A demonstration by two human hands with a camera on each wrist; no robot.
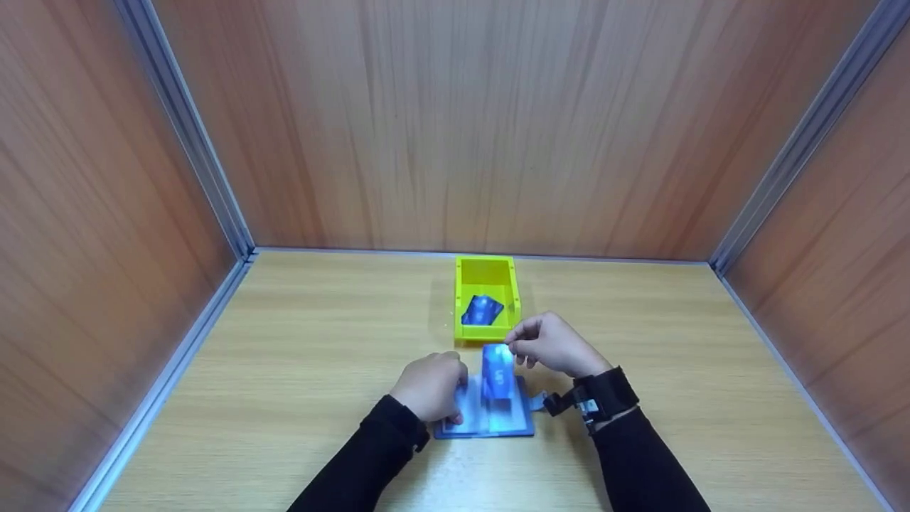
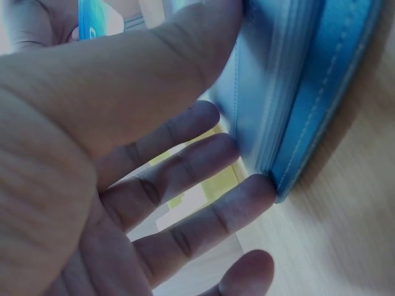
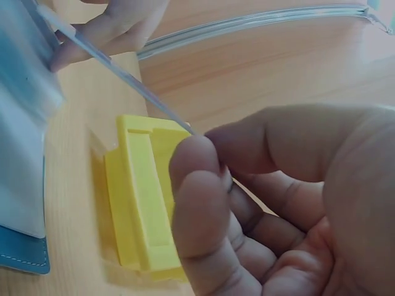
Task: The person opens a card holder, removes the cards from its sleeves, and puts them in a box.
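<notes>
The left hand (image 1: 429,385) is pressing flat, fingers straight, on the blue card holder (image 1: 485,416) just before the yellow bin (image 1: 486,269). The right hand (image 1: 553,344) is pinching 1 card (image 1: 497,370) above the holder; 1 card (image 1: 483,310) is already lying in the bin.

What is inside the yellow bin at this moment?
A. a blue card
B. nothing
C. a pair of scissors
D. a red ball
A: in the head view a blue card lies in the yellow bin, while the right hand pinches another card over the card holder.
</notes>
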